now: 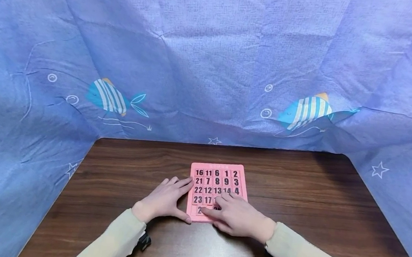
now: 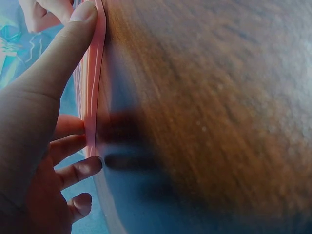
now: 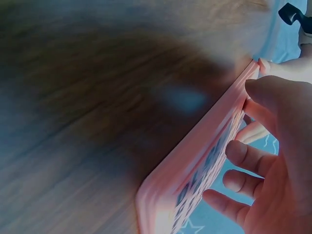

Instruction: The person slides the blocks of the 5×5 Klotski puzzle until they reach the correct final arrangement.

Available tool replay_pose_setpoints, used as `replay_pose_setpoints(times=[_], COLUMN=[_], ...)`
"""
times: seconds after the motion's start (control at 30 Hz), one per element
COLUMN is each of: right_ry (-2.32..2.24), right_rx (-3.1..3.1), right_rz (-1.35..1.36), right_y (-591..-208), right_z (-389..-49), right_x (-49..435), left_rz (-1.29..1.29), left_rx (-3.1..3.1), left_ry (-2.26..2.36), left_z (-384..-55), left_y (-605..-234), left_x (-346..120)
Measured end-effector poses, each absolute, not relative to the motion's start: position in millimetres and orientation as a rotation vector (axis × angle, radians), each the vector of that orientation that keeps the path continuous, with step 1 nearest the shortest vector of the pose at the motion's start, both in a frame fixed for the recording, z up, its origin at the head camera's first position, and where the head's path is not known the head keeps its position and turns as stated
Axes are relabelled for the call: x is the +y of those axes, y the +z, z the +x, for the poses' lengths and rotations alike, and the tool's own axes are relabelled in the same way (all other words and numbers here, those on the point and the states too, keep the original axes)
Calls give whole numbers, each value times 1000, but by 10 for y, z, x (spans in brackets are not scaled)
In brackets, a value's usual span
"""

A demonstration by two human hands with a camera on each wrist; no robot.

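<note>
A pink number slide puzzle point(image 1: 220, 165) lies flat on the table, its tiles bearing black numbers. My left hand point(image 1: 164, 198) rests against its left side, fingertips at the upper left edge and thumb on the lower left corner. From the left wrist, the thumb point(image 2: 73, 44) is seen pressing the board's rim. My right hand point(image 1: 238, 217) reaches over the lower right, its index fingertip on a tile point(image 1: 199, 210) in the bottom row. That hand hides several tiles there. In the right wrist view, its other fingers point(image 3: 243, 156) stay spread over the board's face point(image 3: 195, 180).
The dark wood-grain table point(image 1: 129, 166) extends around the board. Behind it hangs a blue cloth point(image 1: 206, 60) printed with fish and stars. A small black object point(image 1: 144, 241) sits at the left wrist.
</note>
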State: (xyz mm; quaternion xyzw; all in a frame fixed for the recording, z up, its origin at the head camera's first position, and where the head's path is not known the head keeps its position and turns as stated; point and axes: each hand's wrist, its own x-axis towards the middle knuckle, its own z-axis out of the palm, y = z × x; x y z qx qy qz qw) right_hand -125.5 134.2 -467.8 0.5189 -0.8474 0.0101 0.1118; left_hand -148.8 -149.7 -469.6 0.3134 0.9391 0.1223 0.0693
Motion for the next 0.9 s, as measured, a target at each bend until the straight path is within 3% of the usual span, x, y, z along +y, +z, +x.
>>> replay_pose_setpoints(times=[0.4, 0.9], right_ry=[65, -34], right_rx=[-2512, -2603], right_rz=[1512, 1469], right_y=[-4667, -4593], right_z=[-1229, -1395], right_x=[1510, 1166], left_rz=[937, 950], left_rx=[2818, 2840], left_ry=[372, 331], left_z=[-1499, -1496], left_y=[-4716, -4722], left_x=[-1503, -1501])
